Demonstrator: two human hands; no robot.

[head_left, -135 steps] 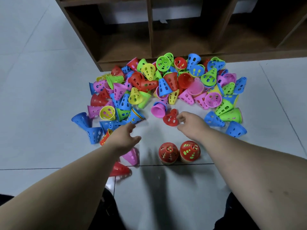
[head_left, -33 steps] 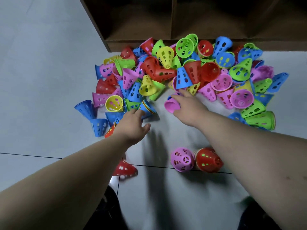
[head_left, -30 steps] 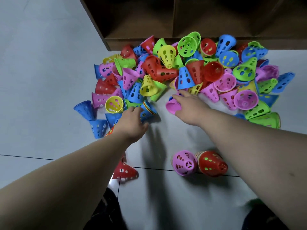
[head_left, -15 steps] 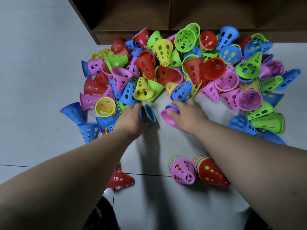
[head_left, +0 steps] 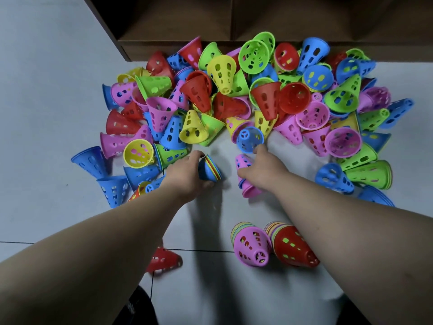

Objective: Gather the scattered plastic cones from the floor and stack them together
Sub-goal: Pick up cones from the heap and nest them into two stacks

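Observation:
A big pile of perforated plastic cones [head_left: 246,99] in red, blue, green, yellow and pink covers the floor in front of a shelf. My left hand [head_left: 187,175] grips a short blue stack with coloured rims [head_left: 212,170] lying on its side. My right hand [head_left: 262,171] holds a pink stack with a blue cone nested in it [head_left: 244,181]. A single blue cone [head_left: 249,139] lies just beyond my right fingers. Nearer me lie a pink-topped stack [head_left: 251,248] and a red-topped stack [head_left: 293,247], side by side.
A dark wooden shelf unit [head_left: 178,22] stands behind the pile. A lone red cone [head_left: 164,260] lies by my left forearm near the tile joint. Loose blue cones [head_left: 112,190] sit at the left edge, green and blue ones [head_left: 365,174] at the right.
Both hands closed on their stacks and drew them slightly toward me. The pink stack tipped over under my right hand. A blue cone by my right fingers rolled free of the pile.

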